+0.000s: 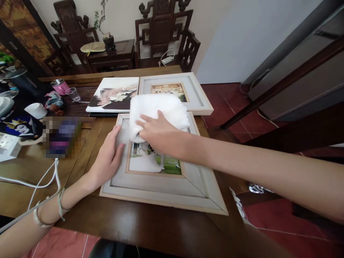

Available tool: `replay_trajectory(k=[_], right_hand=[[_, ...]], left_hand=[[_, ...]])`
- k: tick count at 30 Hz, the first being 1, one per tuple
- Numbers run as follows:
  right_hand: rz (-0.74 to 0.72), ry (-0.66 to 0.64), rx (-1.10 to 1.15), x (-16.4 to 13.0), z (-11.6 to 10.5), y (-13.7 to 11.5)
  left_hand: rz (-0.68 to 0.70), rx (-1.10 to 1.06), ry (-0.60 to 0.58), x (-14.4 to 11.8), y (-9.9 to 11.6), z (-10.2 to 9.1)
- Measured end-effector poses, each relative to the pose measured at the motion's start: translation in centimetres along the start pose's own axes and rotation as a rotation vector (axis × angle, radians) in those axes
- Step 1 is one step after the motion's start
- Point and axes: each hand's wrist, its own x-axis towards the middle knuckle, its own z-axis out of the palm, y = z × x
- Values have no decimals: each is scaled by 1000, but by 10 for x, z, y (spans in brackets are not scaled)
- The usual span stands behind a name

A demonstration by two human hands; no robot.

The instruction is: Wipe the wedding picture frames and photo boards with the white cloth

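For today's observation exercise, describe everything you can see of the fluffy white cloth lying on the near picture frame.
The fluffy white cloth looks soft and plush, like a thick towel, bunched into a rounded pad. It lies on the upper part of the near pale grey wooden picture frame, covering the top of its photograph and frame edge. The right hand presses flat on its near side, fingers spread. The left hand does not touch it; it rests on the frame's left border. Its far edge reaches the second frame behind.

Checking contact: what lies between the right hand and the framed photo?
In the head view, a white cloth lies under the right hand, on the framed photo.
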Motion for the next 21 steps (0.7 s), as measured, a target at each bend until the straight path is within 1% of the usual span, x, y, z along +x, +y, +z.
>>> replay_trajectory(k=[7,10,13,16,17,20,21], right_hand=[[184,-197,-27,-52,-8,23],[242,-214,-56,-74,-3,32],[221,-156,-55,-88,4,38],[154,-67,9,-97,7,33],[136,-61,37,-100,7,28],[96,-120,100,-113,8,6],[74,-116,113,-119,9,-3]], left_hand=[[-3,9,-32,-2,-1,-1],[2,12,-35,-1,0,0],[2,17,-35,0,-1,1],[20,19,-35,1,-1,1],[30,17,-37,1,-1,1],[46,19,-50,1,-2,1],[49,25,-57,1,-2,1]])
